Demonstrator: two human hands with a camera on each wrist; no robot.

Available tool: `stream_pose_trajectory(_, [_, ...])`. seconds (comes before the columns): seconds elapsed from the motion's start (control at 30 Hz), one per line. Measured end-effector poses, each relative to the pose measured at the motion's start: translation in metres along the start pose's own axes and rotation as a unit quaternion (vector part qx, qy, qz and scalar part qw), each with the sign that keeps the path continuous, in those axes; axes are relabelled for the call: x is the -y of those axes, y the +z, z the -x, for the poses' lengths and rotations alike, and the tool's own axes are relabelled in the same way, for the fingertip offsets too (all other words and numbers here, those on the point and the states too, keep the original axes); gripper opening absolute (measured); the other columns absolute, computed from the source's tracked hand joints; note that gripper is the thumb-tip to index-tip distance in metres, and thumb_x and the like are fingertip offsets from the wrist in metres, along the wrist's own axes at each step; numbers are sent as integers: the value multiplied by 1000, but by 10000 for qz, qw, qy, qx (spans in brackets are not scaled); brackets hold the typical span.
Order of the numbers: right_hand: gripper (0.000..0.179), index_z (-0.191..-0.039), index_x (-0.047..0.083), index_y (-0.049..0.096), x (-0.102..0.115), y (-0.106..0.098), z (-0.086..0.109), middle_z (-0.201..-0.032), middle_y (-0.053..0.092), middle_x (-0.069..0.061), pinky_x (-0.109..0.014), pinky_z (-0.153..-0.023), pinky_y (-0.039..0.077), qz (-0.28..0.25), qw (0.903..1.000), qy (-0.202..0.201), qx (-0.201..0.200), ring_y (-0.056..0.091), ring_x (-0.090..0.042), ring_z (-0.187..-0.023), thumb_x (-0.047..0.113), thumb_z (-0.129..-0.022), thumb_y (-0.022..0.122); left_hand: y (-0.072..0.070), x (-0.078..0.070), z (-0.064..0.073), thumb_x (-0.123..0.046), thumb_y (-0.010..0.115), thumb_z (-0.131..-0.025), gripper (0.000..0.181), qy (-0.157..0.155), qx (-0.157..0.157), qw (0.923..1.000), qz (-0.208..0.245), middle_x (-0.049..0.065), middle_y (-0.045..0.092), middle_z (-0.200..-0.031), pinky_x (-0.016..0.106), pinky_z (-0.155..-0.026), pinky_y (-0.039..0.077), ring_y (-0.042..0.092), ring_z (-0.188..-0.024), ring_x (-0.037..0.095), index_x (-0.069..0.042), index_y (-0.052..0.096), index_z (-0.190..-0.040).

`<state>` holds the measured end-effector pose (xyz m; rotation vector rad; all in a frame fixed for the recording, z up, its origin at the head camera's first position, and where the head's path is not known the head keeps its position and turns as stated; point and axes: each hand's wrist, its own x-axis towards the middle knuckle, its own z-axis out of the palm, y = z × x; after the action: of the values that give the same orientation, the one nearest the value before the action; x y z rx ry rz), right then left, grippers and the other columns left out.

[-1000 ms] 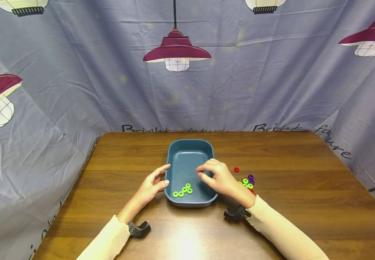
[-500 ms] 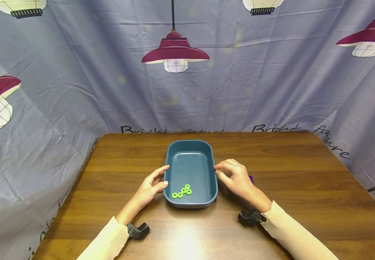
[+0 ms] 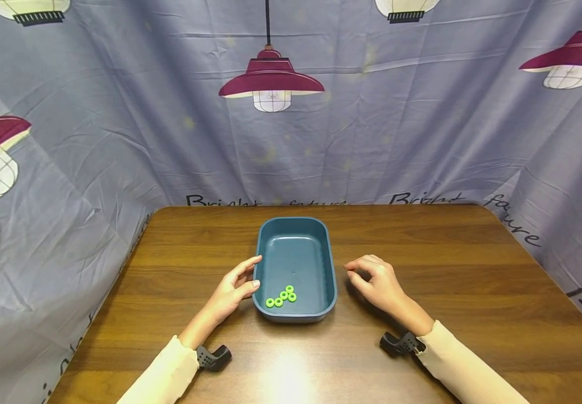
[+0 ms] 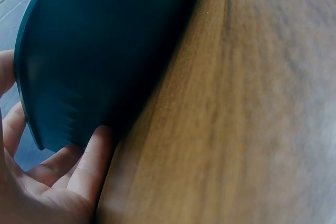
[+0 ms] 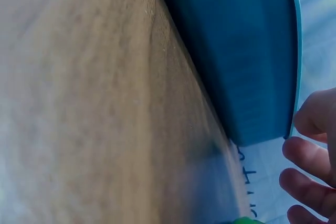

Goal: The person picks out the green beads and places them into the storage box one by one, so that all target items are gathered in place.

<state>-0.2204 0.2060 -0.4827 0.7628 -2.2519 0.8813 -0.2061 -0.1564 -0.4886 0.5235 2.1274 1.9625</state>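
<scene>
A blue plastic tray [image 3: 293, 320] lies on the wooden table. Several green rings [image 3: 283, 295] sit inside at its near left corner. My left hand [image 3: 230, 290] is at the tray's left side, thumb and index finger reaching to the rim; in the left wrist view its lower fingers [image 4: 94, 161] rest against the outer wall. To the right of the tray, my right hand [image 3: 379, 285] is over the table with loosely bent fingers and nothing visible between them. The rings on the table are hidden behind it in the head view. In the right wrist view a bright green piece [image 5: 247, 220] peeks in at the bottom.
The table [image 3: 452, 264] extends on both sides of the tray, with a lamp-print curtain [image 3: 341, 140] behind it. A black wrist mount [image 3: 399, 343] sits on each forearm. A blurred bluish patch [image 5: 215, 187] shows low in the right wrist view.
My right hand has moved right, from over the tray to the table beside it. It now covers the green, red and purple rings seen there earlier. The left hand has stayed at the tray.
</scene>
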Motion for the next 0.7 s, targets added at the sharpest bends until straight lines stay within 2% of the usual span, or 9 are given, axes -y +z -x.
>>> stream_pose_trajectory(0.2, [14,-87,7,78,-1,1,1,-84,76,-1,-26,-76,51,22,9999,91,102,69,-21,-82,-1,-75,77,-1,1,0,-7,57,-98,62,-32,-48,10000,-60,36,41,-151,24,-88,56,49,-133,50,-2,36,-156])
stream_pose_trajectory(0.43, [13,-87,7,78,-2,2,2,-84,76,0,-20,-77,49,7,9991,319,293,69,-19,-82,0,-76,79,-2,1,0,-6,56,-98,62,26,0,10000,-55,37,41,-151,24,-87,56,49,-133,50,-1,34,-156])
stream_pose_trajectory(0.7, [13,-88,7,78,-2,1,4,-84,76,0,-23,-78,50,64,9991,267,335,69,-19,-82,1,-76,79,-1,0,0,-7,57,-98,62,38,36,10000,-15,37,40,-151,24,-89,56,48,-134,50,-1,34,-156])
